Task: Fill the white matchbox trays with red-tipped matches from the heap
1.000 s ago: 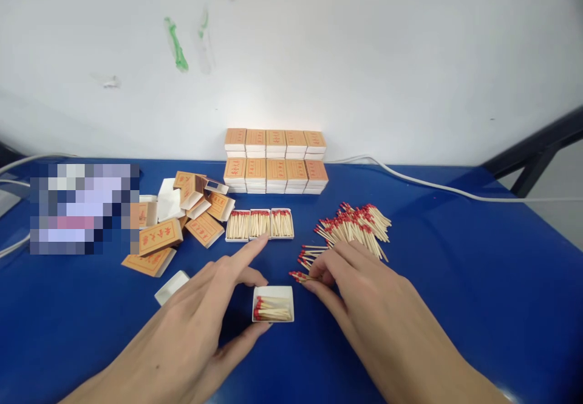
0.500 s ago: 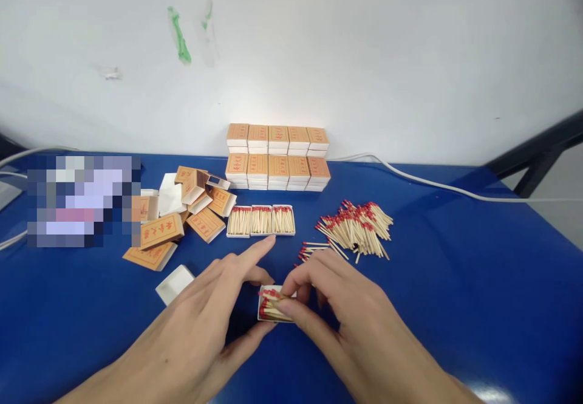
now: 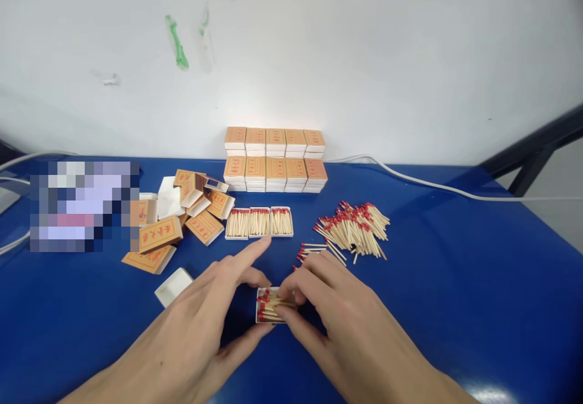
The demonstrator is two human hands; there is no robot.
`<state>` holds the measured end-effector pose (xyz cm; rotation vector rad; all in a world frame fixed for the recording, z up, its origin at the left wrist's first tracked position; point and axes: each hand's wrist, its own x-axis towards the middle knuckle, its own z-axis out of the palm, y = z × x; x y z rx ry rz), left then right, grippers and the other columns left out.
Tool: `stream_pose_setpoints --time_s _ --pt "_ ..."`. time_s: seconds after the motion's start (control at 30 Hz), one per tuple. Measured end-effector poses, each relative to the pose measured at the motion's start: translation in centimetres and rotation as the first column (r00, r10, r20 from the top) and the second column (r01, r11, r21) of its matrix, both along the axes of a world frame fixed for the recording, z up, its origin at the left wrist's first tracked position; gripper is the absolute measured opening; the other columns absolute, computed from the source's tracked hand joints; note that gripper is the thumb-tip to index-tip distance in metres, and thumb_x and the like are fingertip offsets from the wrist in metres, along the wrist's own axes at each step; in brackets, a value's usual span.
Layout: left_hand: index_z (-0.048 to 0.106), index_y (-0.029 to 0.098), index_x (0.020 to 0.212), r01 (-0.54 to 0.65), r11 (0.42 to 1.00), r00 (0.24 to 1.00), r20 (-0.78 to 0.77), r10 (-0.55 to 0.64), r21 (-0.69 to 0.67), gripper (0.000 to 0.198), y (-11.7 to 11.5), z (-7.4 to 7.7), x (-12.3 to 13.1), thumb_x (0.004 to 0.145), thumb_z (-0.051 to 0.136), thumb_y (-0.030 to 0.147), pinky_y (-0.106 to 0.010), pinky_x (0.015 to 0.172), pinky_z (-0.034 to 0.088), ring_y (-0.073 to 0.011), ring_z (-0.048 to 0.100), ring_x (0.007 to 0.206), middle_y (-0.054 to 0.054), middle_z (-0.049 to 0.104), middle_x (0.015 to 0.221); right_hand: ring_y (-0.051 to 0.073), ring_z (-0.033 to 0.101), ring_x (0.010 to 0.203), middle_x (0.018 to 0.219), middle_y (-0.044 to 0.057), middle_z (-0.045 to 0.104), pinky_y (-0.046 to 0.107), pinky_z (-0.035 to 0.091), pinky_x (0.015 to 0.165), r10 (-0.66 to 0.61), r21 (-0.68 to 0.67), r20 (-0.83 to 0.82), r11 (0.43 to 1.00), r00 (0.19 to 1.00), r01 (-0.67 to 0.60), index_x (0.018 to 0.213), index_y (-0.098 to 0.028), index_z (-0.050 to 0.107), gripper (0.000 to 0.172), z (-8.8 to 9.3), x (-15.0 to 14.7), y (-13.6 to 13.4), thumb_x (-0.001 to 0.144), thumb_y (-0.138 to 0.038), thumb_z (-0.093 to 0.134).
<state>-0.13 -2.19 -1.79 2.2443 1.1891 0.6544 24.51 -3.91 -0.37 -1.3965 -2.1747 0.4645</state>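
In the head view, a white matchbox tray (image 3: 258,314) sits on the blue table, partly filled with red-headed matches (image 3: 269,308). My left hand (image 3: 200,313) grips the tray's left end between thumb and a bent finger, its index finger stretched forward. Over the right end, my right hand (image 3: 337,307) has thumb and fingers closed on matches inside the tray, covering part of it. A loose pile of matches (image 3: 357,228) lies beyond my right hand, with a few strays to its left. Just ahead stand three filled trays (image 3: 259,223) in a row.
Stacked matchboxes (image 3: 276,167) stand against the wall in two rows. To the left lies a heap of orange matchbox sleeves (image 3: 204,228), with an empty white tray (image 3: 174,287) nearer me. A blurred object (image 3: 84,203) is at far left. A white cable (image 3: 423,183) runs along the back right.
My right fingers have lowered the matches, which now lie flatter among the others in the tray. My left hand keeps its grip. The whole view has shifted slightly.
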Motion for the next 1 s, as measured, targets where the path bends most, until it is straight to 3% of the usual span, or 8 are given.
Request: stream_pose_setpoints --time_s 0.13,0.3,0.43,0.53,0.63,0.77,0.9,1.0 --pt "0.03 0.042 0.179 -0.022 0.998 1.0 0.003 0.022 0.059 0.074 0.4 0.7 0.2 0.114 0.064 0.039 -0.036 0.093 0.073 -0.023 0.084 0.113 -0.003 0.08 0.124 0.022 0.076 0.098 0.102 0.002 0.074 0.031 0.063 0.074 -0.029 -0.014 -0.04 1.0 0.999 0.028 0.101 -0.025 0.071 0.014 0.8 0.1 0.0 0.103 -0.013 0.076" --pt "0.033 0.04 0.177 -0.111 0.994 0.991 0.068 0.112 -0.016 0.081 0.4 1.1 0.7 0.105 0.07 0.035 -0.023 0.068 0.068 -0.0195 0.084 0.1 -0.001 0.08 0.117 0.02 0.076 0.086 0.1 0.0 0.076 0.033 0.059 0.07 -0.226 0.06 0.015 0.973 0.974 0.224 0.106 -0.028 0.073 0.01 1.9 1.7 1.1 0.104 -0.02 0.078" --pt "0.036 0.041 0.175 -0.109 0.994 0.994 0.015 0.109 0.018 0.082 0.3 1.6 0.9 0.1 0.067 0.029 -0.032 0.083 0.071 -0.0193 0.083 0.095 0.002 0.081 0.11 0.029 0.079 0.091 0.102 0.004 0.078 0.039 0.057 0.063 -0.351 0.174 0.195 0.931 0.916 0.32 0.105 -0.026 0.069 0.014 1.9 2.8 1.6 0.101 -0.028 0.082" --pt "0.032 0.044 0.176 -0.111 0.993 0.992 -0.049 0.113 0.041 0.082 0.3 2.0 0.7 0.102 0.067 0.032 -0.041 0.098 0.071 -0.02 0.083 0.101 0.003 0.081 0.112 0.029 0.081 0.089 0.104 0.005 0.078 0.039 0.056 0.06 -0.333 0.186 0.246 0.938 0.91 0.292 0.108 -0.026 0.068 0.016 1.6 2.9 1.5 0.102 -0.034 0.081" --pt "0.029 0.043 0.178 -0.095 0.995 0.994 -0.049 0.097 0.033 0.084 0.5 2.0 0.5 0.104 0.067 0.035 -0.034 0.089 0.072 -0.0196 0.083 0.099 0.003 0.081 0.113 0.031 0.082 0.091 0.111 0.007 0.078 0.039 0.057 0.057 -0.311 0.17 0.271 0.947 0.911 0.273 0.117 -0.027 0.068 0.027 1.2 2.8 1.3 0.101 -0.041 0.084" --pt "0.027 0.04 0.181 -0.013 0.995 1.0 -0.015 0.015 0.094 0.084 0.6 1.6 0.5 0.106 0.063 0.026 -0.033 0.088 0.071 -0.0205 0.081 0.1 0.0 0.08 0.117 0.034 0.083 0.094 0.118 0.009 0.078 0.039 0.057 0.054 -0.301 0.175 0.315 0.951 0.9 0.256 0.121 -0.026 0.068 0.051 0.7 2.8 1.1 0.084 -0.044 0.098" --pt "0.023 0.037 0.182 0.054 0.998 0.999 -0.003 -0.053 0.038 0.086 0.2 1.3 0.6 0.107 0.06 0.022 -0.032 0.089 0.072 -0.0201 0.079 0.097 -0.002 0.079 0.118 0.027 0.079 0.084 0.105 0.006 0.076 0.036 0.055 0.054 -0.292 0.138 0.297 0.955 0.909 0.262 0.099 -0.027 0.068 0.025 0.6 2.9 1.1 0.097 -0.039 0.089" --pt "0.025 0.038 0.182 0.037 0.999 0.999 0.011 -0.038 0.029 0.084 0.1 1.2 0.7 0.108 0.061 0.022 -0.031 0.092 0.071 -0.0202 0.079 0.102 -0.002 0.078 0.118 0.023 0.076 0.077 0.099 0.004 0.075 0.034 0.053 0.054 -0.261 0.099 0.256 0.965 0.931 0.243 0.091 -0.026 0.067 0.021 0.7 3.1 1.2 0.106 -0.035 0.079"
